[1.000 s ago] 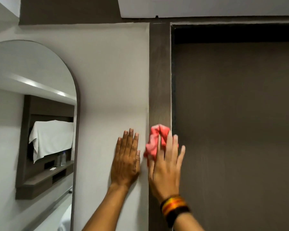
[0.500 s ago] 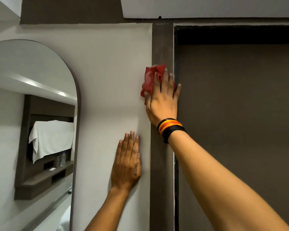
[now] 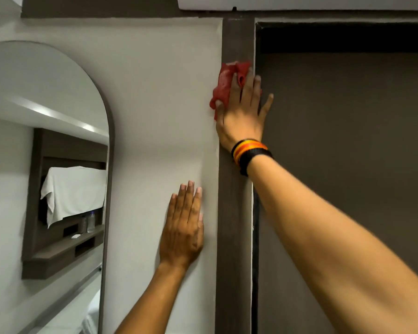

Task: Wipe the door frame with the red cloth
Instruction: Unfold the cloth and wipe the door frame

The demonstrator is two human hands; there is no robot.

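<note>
A dark brown door frame (image 3: pixel 234 213) runs vertically between the pale wall and the brown door (image 3: pixel 348 141). My right hand (image 3: pixel 241 112) presses a crumpled red cloth (image 3: pixel 225 85) flat against the upper part of the frame, fingers spread over it; the cloth sticks out above and to the left of the fingers. A striped orange and black band circles that wrist. My left hand (image 3: pixel 182 227) lies flat on the wall just left of the frame, lower down, holding nothing.
An arched mirror (image 3: pixel 46 177) hangs on the wall at the left, reflecting a shelf unit with a white towel and small bottles. The frame's top corner (image 3: pixel 237 22) meets a dark strip under the white ceiling. The door is closed.
My right hand has slid the red cloth up the frame, from beside my left hand to near the upper part. My left hand has stayed flat on the wall.
</note>
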